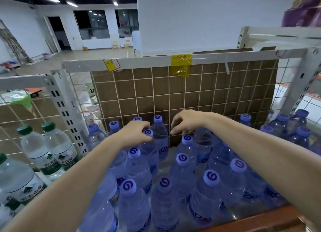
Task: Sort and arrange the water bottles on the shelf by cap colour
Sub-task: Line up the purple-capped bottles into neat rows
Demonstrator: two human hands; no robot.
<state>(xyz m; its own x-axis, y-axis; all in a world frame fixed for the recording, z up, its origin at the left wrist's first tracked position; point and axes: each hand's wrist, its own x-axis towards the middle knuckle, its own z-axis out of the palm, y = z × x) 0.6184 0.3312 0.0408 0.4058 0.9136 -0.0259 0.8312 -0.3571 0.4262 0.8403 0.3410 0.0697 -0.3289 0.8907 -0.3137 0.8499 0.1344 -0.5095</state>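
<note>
Right up front, nearest us, purple-capped bottles stand packed in rows on the shelf, caps up, shoulders touching; we'd guess the tight packing is the sort itself, one colour per bay. Off to our left, past the white upright, green-capped bottles sit in their own bay, so the colour split looks largely done from what shows.

Both forearms reach forward over the rows, palms down.

Our left hand is curled over the cap and neck of one purple-capped bottle, mid-row bottle, fingers wrapped at the cap, thumb side hidden. Probably a top grip because neighbours block the sides.

Our right hand hangs just beyond and right of it, wrist bent down, fingers loosely curled with tips pointing down above a gap in the row; it holds nothing we can see. It sits near a back-row bottle but apart from it.

Behind the rows, wire mesh backed with cardboard closes the bay, likely why bottles get pushed up against it. Yellow tape sits on the top rail. Further right, more purple caps fill the neighbouring section.
</note>
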